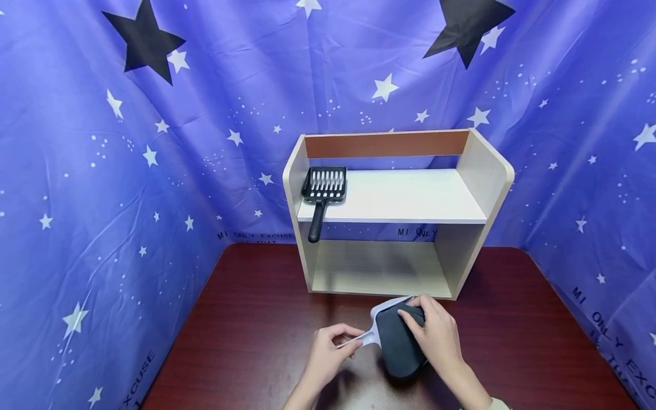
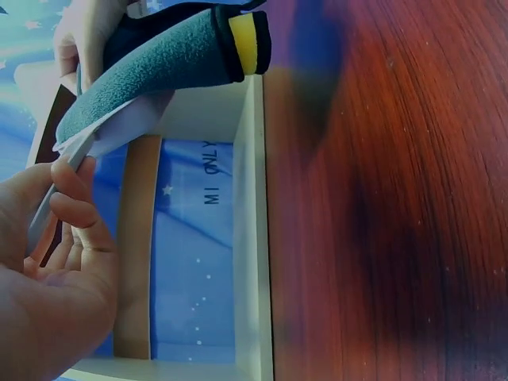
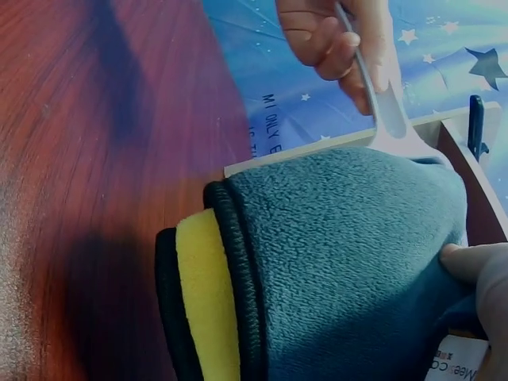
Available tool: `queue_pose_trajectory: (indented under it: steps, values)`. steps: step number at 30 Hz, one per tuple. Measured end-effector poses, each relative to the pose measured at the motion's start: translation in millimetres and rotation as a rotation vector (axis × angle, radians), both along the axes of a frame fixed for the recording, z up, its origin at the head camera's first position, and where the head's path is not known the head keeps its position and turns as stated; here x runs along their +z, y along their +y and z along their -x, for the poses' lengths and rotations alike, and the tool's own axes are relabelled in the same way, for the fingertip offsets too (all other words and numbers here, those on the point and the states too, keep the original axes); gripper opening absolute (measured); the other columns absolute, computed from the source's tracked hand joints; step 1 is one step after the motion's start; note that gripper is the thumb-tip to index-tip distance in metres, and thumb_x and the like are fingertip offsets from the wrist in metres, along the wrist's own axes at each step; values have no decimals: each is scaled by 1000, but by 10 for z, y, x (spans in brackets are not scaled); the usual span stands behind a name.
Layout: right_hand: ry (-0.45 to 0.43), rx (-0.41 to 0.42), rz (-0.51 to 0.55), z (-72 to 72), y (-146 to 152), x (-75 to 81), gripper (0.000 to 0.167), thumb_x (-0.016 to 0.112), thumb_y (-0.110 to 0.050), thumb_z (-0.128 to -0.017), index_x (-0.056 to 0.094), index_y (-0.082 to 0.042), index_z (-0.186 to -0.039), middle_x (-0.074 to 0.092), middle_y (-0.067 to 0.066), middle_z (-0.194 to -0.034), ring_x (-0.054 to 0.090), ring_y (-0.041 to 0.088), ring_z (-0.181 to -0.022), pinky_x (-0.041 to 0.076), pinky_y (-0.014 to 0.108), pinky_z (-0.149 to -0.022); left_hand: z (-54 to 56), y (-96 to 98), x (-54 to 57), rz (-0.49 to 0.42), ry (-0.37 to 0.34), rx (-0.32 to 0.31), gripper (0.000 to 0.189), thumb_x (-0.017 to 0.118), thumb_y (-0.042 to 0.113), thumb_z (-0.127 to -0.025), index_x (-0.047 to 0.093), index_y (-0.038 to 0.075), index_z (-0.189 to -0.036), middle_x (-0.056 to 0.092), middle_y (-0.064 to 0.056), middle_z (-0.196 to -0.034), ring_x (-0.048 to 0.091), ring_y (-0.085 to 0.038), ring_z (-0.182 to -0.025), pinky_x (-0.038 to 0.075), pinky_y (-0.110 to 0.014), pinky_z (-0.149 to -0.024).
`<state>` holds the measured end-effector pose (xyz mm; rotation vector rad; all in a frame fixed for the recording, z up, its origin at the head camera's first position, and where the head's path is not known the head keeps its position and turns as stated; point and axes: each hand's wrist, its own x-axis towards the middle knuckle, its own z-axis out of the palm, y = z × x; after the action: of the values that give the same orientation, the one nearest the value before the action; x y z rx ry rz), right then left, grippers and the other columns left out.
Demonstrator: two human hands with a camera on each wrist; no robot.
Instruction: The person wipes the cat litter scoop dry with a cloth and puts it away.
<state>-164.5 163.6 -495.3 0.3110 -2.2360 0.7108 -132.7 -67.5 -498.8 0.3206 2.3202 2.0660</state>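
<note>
My left hand (image 1: 330,347) pinches the handle of a light grey scoop (image 1: 376,336), held above the table. A folded cloth (image 1: 397,344), dark grey-green and fuzzy, lies over the scoop's head and hides most of it. My right hand (image 1: 435,330) grips the cloth at the far edge of the scoop, thumb pressed on its face. In the right wrist view a yellow layer (image 3: 208,294) shows at the cloth's black-stitched fold, and a white label (image 3: 458,359) hangs near the thumb.
Behind the hands stands a two-level shelf unit (image 1: 392,196) on the dark red table (image 1: 246,319). A black slotted litter scoop (image 1: 325,185) lies at the left of its upper board, handle jutting past the front edge. A blue star-patterned curtain (image 1: 230,114) surrounds the table.
</note>
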Motion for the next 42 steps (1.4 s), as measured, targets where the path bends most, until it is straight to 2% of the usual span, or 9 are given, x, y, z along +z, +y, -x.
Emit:
queue_pose_trajectory:
  steps: [7, 20, 27, 33, 42]
  values:
    - [36, -30, -17, 42, 3, 13, 36, 91, -13, -66, 60, -11, -84, 66, 0, -80, 66, 17, -75, 52, 39, -63, 5, 25, 7, 12, 16, -3, 15, 77, 4, -82, 77, 2, -97, 69, -25, -73, 55, 0, -54, 39, -10, -50]
    - [-3, -60, 17, 35, 83, 99, 33, 90, -13, -68, 61, -11, -83, 67, 2, -80, 67, 21, -71, 54, 44, -61, 29, 12, -1, 14, 32, -1, 15, 76, 3, -82, 77, 3, -97, 70, -23, -76, 55, 1, -55, 40, -10, -52]
    - [-14, -90, 34, 15, 164, 105, 32, 89, -12, -69, 61, -10, -84, 68, 5, -80, 67, 22, -70, 53, 46, -60, 42, -32, -23, 27, 39, -33, 16, 74, -1, -83, 76, 0, -99, 68, -26, -74, 55, 1, -55, 38, -10, -50]
    - [-33, -111, 45, 18, 224, 72, 32, 89, -12, -70, 61, -10, -86, 69, 6, -81, 67, 24, -70, 53, 47, -59, 41, -58, -56, 22, 39, -27, 17, 74, 1, -83, 76, 2, -100, 67, -26, -70, 53, 1, -54, 36, -10, -49]
    - [-35, -130, 65, 46, 263, 78, 29, 88, -11, -72, 63, -9, -87, 70, 7, -82, 68, 26, -70, 52, 49, -60, 71, -81, -84, 8, 17, -36, 17, 73, 1, -84, 75, -1, -101, 66, -32, -76, 55, 1, -56, 42, -10, -52]
